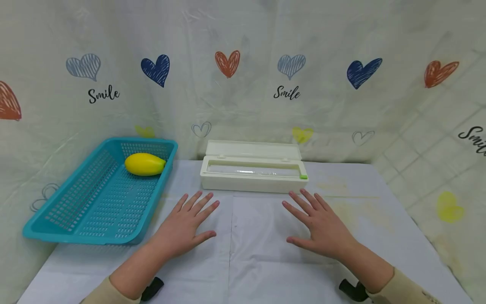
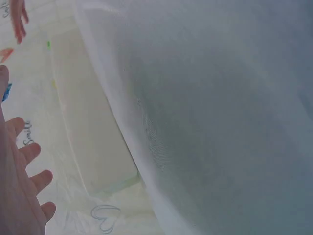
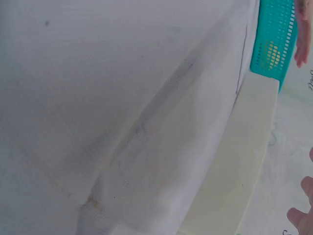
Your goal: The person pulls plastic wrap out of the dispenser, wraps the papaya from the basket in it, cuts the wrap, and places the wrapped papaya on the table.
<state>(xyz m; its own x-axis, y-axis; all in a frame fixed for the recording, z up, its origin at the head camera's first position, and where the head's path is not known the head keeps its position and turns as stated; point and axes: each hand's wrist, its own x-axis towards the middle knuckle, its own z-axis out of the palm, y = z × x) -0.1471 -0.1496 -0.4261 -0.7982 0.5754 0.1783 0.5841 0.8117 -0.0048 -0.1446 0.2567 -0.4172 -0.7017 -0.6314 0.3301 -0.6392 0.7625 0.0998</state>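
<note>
Both hands hover over the white-covered table with fingers straight and spread, holding nothing. My left hand (image 1: 184, 226) is between the blue-green basket (image 1: 146, 211) and the table's middle. Opposite it is my right hand (image 1: 322, 228), right of centre. Just beyond the fingertips stands a long white cling film dispenser (image 1: 250, 184), its lid (image 1: 253, 150) raised at the back. A clear film roll (image 1: 254, 170) shows through its opening, with a small green piece (image 1: 303, 177) at the right end. Inside the basket, at its far end, lies a yellow papaya-like fruit (image 1: 144, 164).
A pale curtain (image 1: 250, 109) printed with hearts and "Smile" hangs behind the table and along its sides. The white table cover (image 1: 262, 278) has creases and faint yellowish stains. Black wrist camera mounts (image 1: 152, 289) sit beneath both wrists.
</note>
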